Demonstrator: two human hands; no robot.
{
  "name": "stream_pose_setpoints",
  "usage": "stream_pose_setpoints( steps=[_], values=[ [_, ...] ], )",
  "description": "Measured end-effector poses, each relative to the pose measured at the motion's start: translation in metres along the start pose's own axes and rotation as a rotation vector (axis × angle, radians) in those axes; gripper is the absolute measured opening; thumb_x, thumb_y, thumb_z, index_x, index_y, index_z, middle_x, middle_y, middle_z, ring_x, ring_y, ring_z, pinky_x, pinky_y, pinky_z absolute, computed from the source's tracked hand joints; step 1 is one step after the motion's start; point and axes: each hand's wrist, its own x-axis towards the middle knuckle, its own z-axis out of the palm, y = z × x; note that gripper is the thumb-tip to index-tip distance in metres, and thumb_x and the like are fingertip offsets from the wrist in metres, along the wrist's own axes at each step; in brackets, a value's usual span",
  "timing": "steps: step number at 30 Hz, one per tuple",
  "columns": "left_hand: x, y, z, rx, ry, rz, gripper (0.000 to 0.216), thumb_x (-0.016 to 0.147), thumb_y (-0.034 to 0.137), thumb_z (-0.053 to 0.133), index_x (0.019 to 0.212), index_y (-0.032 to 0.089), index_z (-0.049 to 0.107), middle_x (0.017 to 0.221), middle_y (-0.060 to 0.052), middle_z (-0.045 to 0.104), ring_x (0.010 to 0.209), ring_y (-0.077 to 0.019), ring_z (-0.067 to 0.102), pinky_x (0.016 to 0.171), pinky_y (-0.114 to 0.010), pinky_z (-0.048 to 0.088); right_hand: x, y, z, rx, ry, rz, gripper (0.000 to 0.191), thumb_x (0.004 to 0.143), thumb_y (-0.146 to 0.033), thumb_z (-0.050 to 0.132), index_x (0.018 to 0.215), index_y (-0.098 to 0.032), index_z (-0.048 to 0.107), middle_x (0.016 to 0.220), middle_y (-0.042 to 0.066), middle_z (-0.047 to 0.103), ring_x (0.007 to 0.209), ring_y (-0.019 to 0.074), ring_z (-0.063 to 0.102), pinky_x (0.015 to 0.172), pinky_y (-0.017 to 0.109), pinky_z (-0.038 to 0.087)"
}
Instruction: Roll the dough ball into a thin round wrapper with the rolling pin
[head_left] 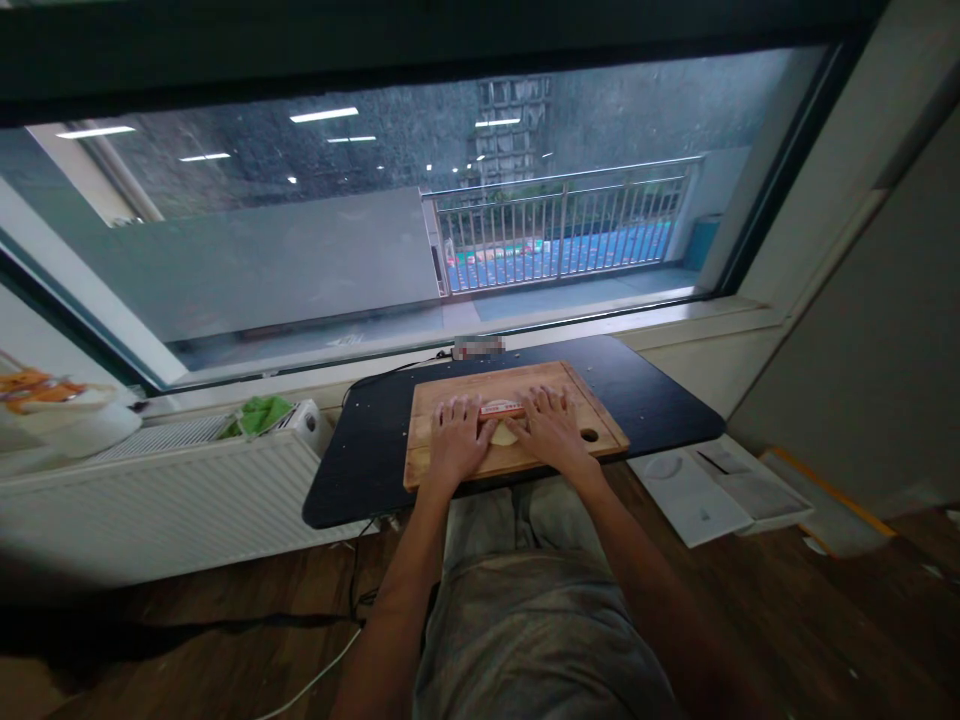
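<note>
Both hands lie flat, palms down, on a wooden cutting board [457, 396] that rests on a dark tabletop [660, 400] in front of a wide window [300, 250]. The left hand [456, 440] and the right hand [551, 428] sit side by side, each pressing on one end of a reddish rolling pin [501, 408] that runs across the board between them; only its middle stretch shows, the ends being covered. The fingers [450, 412] of both hands are stretched out and spread rather than curled, so they press on the pin without clasping it. Just beneath the pin, in the gap between the two hands, a small pale piece of dough [504, 436] lies on the board, touching or nearly touching the pin. The board has a round hole [589, 435] near its right corner. To the left stands a white radiator [165, 490] with a green cloth [259, 412] on top, and to the right some white papers [705, 495] lie on the wooden floor
</note>
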Motion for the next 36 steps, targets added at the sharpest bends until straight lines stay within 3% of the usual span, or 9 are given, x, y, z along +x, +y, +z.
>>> stream_pose_setpoints(
  steps=[4,9,13,22,31,36],
  values=[
    [0.005,0.0,0.0,-0.009,-0.01,-0.007,0.059,0.116,0.057,0.046,0.161,0.022,0.06,0.161,-0.015,0.065,0.146,-0.0356,0.057,0.127,-0.053,0.039,0.002,-0.001,0.0,-0.004,-0.024,0.01,0.065,0.115,-0.059,0.045,0.161,-0.016,0.061,0.163,0.022,0.063,0.155,0.04,0.049,0.134,0.065,0.022],
    [-0.014,0.004,-0.002,0.021,0.02,0.009,0.058,0.117,0.053,0.042,0.161,0.02,0.06,0.148,-0.017,0.07,0.135,-0.0371,0.06,0.124,-0.056,0.039,-0.019,-0.009,-0.001,0.009,0.051,0.021,0.057,0.117,-0.048,0.042,0.164,-0.019,0.059,0.16,0.019,0.065,0.155,0.0376,0.049,0.137,0.065,0.018],
    [-0.018,0.005,-0.003,0.043,0.02,0.015,0.059,0.117,0.053,0.04,0.162,0.02,0.06,0.15,-0.018,0.068,0.136,-0.0387,0.058,0.124,-0.057,0.039,-0.021,-0.01,-0.002,0.012,0.046,0.022,0.057,0.118,-0.044,0.041,0.166,-0.018,0.057,0.166,0.02,0.06,0.158,0.0381,0.046,0.137,0.066,0.018],
    [0.018,0.002,0.005,0.056,-0.009,0.021,0.051,0.119,0.046,0.036,0.156,0.025,0.064,0.156,-0.016,0.065,0.143,-0.0361,0.056,0.124,-0.056,0.041,0.017,-0.004,0.004,0.009,-0.048,0.001,0.054,0.118,-0.039,0.038,0.162,-0.016,0.059,0.163,0.023,0.063,0.152,0.0375,0.053,0.132,0.068,0.024],
    [-0.012,0.004,-0.001,0.023,0.01,0.015,0.051,0.118,0.05,0.042,0.153,0.02,0.064,0.144,-0.017,0.071,0.136,-0.0364,0.059,0.125,-0.056,0.038,-0.013,-0.007,-0.002,0.012,0.025,-0.011,0.05,0.118,-0.038,0.039,0.156,-0.019,0.064,0.157,0.018,0.067,0.15,0.037,0.052,0.135,0.066,0.02],
    [-0.002,0.002,0.002,0.033,-0.001,0.0,0.054,0.118,0.051,0.04,0.155,0.02,0.064,0.146,-0.018,0.07,0.135,-0.0366,0.06,0.123,-0.056,0.04,-0.004,-0.006,0.001,0.007,0.009,-0.013,0.053,0.119,-0.041,0.037,0.159,-0.016,0.062,0.156,0.02,0.067,0.152,0.0385,0.051,0.135,0.068,0.019]
  ],
)
